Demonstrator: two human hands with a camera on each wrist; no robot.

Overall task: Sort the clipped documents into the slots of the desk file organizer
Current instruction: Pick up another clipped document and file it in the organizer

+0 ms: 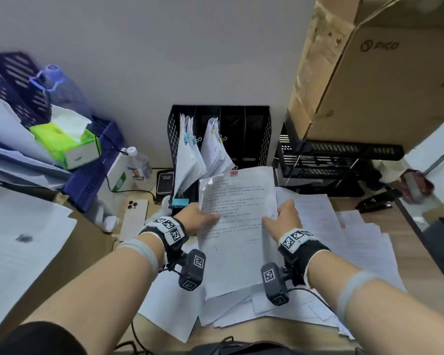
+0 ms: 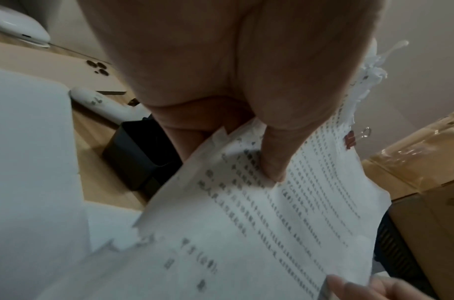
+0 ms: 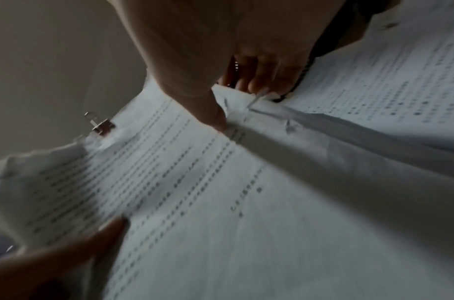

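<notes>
A clipped document (image 1: 239,226) with printed text and a red binder clip (image 1: 233,172) at its top edge is held above the paper pile. My left hand (image 1: 203,213) pinches its left edge, thumb on top (image 2: 272,162). My right hand (image 1: 282,216) pinches its right edge, thumb on the page (image 3: 210,113). The black desk file organizer (image 1: 256,134) stands against the wall behind. Its two left slots hold clipped documents (image 1: 190,155) with blue and yellow clips. Its two right slots look empty.
Loose clipped papers (image 1: 344,239) cover the desk under and right of the hands. A phone (image 1: 133,219), water bottle (image 1: 139,165) and tissue box (image 1: 67,142) lie left. Black stacked trays (image 1: 331,162) under a cardboard box (image 1: 382,73), and a stapler (image 1: 377,203), are on the right.
</notes>
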